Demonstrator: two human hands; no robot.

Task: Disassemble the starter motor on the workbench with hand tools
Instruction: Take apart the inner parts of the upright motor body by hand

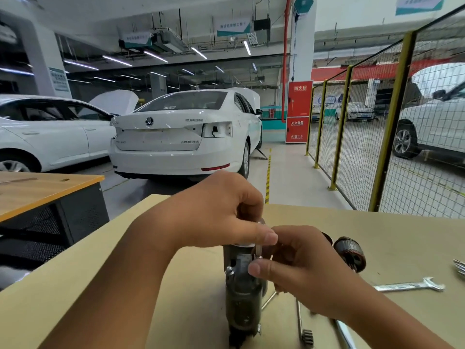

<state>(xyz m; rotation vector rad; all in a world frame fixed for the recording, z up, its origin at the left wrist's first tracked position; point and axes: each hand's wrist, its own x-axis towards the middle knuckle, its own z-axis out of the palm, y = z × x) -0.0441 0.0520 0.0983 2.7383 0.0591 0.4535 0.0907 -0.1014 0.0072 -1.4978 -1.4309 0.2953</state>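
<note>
Centrally, our left hand (221,212) clenched the top of the upright starter motor (241,293) on the workbench (156,285), hiding its upper end. Our right hand (299,268) pinched a small metal part (258,251) at the housing's side; its form was unclear. Beyond lay an armature (351,253), an open-end wrench (410,287), and rods cut off below.

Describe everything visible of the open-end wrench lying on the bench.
The open-end wrench is bright, silvery metal, with a flat shank and a forked jaw at its right end. It lies flat on the tan workbench, running roughly left to right, right of the right hand and below the dark armature. Nothing grips it.
</note>
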